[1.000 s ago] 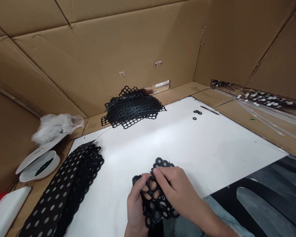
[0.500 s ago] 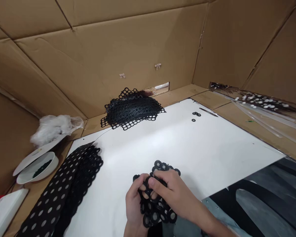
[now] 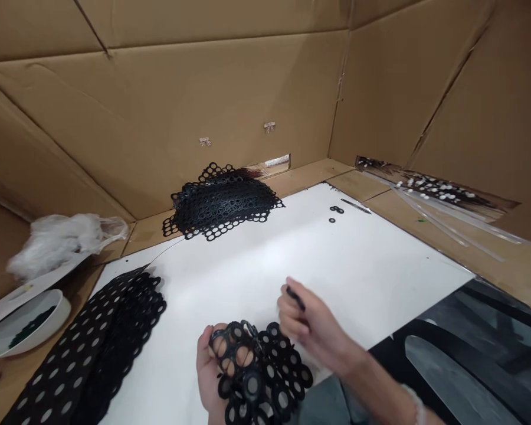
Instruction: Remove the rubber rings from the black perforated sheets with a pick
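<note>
My left hand grips a black sheet of joined rings low over the white board, near its front edge. My right hand sits just right of that sheet, pinching a single small black ring between thumb and forefinger. The ring is apart from the sheet. Part of my left hand is hidden behind the rings.
A heap of black ring sheets lies at the back by the cardboard wall. A perforated black strip stack lies at left. A white bowl, crumpled plastic, loose rings and clear strips surround the board.
My right hand has come off the ring sheet and moved right with one small ring pinched in it. The left hand has lowered the sheet towards me.
</note>
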A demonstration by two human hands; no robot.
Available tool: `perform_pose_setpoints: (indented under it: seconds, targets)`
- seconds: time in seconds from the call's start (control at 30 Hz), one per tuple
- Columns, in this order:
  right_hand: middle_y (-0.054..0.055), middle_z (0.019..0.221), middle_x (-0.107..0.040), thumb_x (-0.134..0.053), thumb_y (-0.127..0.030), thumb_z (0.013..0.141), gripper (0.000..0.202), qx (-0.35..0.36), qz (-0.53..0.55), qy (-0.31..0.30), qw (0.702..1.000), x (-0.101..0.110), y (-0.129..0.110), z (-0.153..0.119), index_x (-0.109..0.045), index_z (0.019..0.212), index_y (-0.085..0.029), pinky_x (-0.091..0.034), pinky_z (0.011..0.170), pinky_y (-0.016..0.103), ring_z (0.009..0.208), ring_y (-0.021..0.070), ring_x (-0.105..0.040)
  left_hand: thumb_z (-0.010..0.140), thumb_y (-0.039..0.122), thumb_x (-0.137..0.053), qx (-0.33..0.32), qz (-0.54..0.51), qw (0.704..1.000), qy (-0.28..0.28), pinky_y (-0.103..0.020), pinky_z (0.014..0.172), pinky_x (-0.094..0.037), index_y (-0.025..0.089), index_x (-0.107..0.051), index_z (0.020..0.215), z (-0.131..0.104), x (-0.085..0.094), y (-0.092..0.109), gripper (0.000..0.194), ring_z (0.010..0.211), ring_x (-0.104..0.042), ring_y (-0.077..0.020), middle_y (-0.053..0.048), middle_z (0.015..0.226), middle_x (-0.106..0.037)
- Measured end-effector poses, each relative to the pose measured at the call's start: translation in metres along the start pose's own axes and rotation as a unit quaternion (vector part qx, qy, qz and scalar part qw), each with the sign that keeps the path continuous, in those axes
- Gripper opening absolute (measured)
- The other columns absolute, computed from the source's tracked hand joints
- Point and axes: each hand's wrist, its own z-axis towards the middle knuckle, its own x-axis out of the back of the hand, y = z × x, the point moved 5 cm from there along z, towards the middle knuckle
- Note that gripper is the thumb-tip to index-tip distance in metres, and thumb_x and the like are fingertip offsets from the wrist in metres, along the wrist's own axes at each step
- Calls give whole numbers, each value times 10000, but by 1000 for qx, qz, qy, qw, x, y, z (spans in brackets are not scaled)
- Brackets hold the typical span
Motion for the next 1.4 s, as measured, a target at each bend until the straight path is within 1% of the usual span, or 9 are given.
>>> perform_pose_setpoints:
  seconds: [0.07, 0.13, 0.17, 0.37, 0.57, 0.77, 0.93, 1.17, 1.4]
  targets:
    - [-78, 447, -314, -386, -580, 906, 520, 79, -231, 67, 967, 26, -38, 4, -376, 550, -201, -250, 446, 231, 380, 55, -294, 511, 231, -842, 22, -4, 999, 27, -211, 317, -300, 206, -482, 382, -2, -5, -4, 383, 257, -391, -63, 105, 304, -453]
    - [-44, 463, -390, -464, -489, 908, 503, 192, -515, 174, 817, 54, -89, 10, -436, 507, -187, -268, 486, 240, 439, 71, -390, 450, 247, -862, 36, -16, 998, 52, -214, 293, -266, 204, -455, 351, -5, -10, -8, 421, 234, -364, -58, 106, 278, -422]
    - [-39, 474, -395, -544, -436, 879, 457, 209, -544, 198, 788, 69, -108, 17, -469, 506, -183, -271, 509, 241, 487, 84, -433, 431, 243, -866, 38, -21, 997, 59, -214, 290, -262, 203, -446, 341, -6, -11, -9, 432, 230, -359, -56, 105, 272, -413]
    - [-67, 532, -419, -535, -351, 915, 387, 252, -596, 231, 726, 126, -166, 72, -465, 582, -168, -364, 513, 203, 494, 67, -412, 518, 227, -808, 42, -34, 997, 53, -203, 329, -325, 198, -435, 346, -6, -13, -9, 412, 250, -397, -56, 104, 294, -424]
    - [-46, 502, -336, -584, -432, 861, 421, 286, -613, 251, 692, 114, -172, 61, -396, 545, -227, -257, 519, 259, 504, 106, -395, 478, 173, -802, 57, -40, 995, 71, -204, 385, -396, 191, -467, 337, -7, -13, -10, 364, 280, -452, -71, 89, 294, -460]
    - [-28, 497, -485, -501, -457, 893, 371, 201, -648, 85, 730, 21, -85, -2, -507, 620, -206, -233, 502, 257, 457, 104, -419, 551, 215, -739, 91, -24, 993, 67, -211, 358, -354, 192, -449, 353, -9, -14, -21, 352, 267, -398, -76, 67, 289, -426]
    - [-35, 540, -496, -487, -541, 869, 411, 90, -572, -37, 814, -40, -16, -20, -440, 644, -201, -263, 506, 245, 497, 102, -421, 611, 260, -727, 76, 20, 996, 39, -202, 385, -360, 186, -467, 402, -10, -6, -22, 342, 326, -433, -82, 55, 330, -452]
    - [-70, 515, -328, -448, -630, 852, 501, -16, -173, -47, 984, -33, 10, -10, -349, 608, -203, -237, 461, 218, 461, 71, -285, 608, 306, -755, 51, 38, 998, 11, -228, 370, -350, 200, -465, 408, -8, 0, -20, 367, 319, -410, -94, 57, 344, -444]
    - [-74, 535, -309, -466, -499, 897, 411, 14, 59, 15, 998, -6, 12, -8, -339, 637, -206, -261, 477, 227, 451, 73, -265, 541, 279, -819, -15, 8, 999, 35, -202, 271, -137, 200, -408, 413, -7, 0, -7, 437, 248, -202, -31, 107, 312, -350]
